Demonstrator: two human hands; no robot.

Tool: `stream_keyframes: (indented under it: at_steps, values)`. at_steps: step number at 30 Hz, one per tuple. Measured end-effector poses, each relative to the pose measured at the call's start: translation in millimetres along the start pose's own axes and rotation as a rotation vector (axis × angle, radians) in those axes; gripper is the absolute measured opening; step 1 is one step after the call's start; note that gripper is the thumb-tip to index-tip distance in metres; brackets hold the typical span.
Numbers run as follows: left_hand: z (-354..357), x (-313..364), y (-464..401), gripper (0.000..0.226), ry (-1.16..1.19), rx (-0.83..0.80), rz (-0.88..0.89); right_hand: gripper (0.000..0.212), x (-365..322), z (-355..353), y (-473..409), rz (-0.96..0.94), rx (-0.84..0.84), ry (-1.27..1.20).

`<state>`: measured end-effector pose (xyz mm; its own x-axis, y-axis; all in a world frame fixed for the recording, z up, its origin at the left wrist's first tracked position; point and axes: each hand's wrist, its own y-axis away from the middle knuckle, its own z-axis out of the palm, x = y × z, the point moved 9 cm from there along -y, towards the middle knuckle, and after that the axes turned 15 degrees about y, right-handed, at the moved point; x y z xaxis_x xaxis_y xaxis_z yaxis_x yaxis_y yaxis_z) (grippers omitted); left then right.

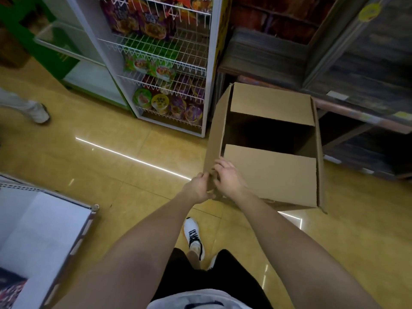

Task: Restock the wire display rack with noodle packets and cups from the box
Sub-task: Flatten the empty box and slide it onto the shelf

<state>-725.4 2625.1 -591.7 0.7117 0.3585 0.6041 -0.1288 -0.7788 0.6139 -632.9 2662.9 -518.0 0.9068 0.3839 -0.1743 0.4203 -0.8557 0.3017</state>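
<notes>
**At the box's near-left corner: both hands**

Nearest: my left hand and right hand, side by side, fingers curled onto the near-left corner of the cardboard box. Box on the floor, flaps open, interior dark. Beyond, to its left: wire display rack, noodle cups on the lowest shelf, packets above.

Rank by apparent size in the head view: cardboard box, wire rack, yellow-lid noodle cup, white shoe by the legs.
1. wire rack, cropped at the top, so likely larger than shown
2. cardboard box
3. white shoe
4. yellow-lid noodle cup

The shoe and cup look close; the shoe is nearer the camera, so that order is unsure.
</notes>
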Motion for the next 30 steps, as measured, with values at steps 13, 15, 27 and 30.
stream_keyframes:
  at_steps: [13,15,27,30]
  values:
    - [-46.1,18.0,45.3,0.052,-0.357,0.421,-0.041,0.041,9.9,1.0,38.4,0.062,0.023,-0.085]
    - [-59.6,16.4,55.4,0.072,-0.431,0.503,-0.07,0.045,10.2,0.5,42.5,0.081,-0.015,-0.088]
    - [-80.4,-4.7,65.9,0.075,0.418,0.594,-0.145,0.053,3.6,-0.6,52.7,0.141,-0.078,-0.131]
    - [-66.4,-2.1,63.0,0.064,0.306,0.509,-0.136,0.054,0.9,-3.1,50.6,0.121,-0.063,-0.074]
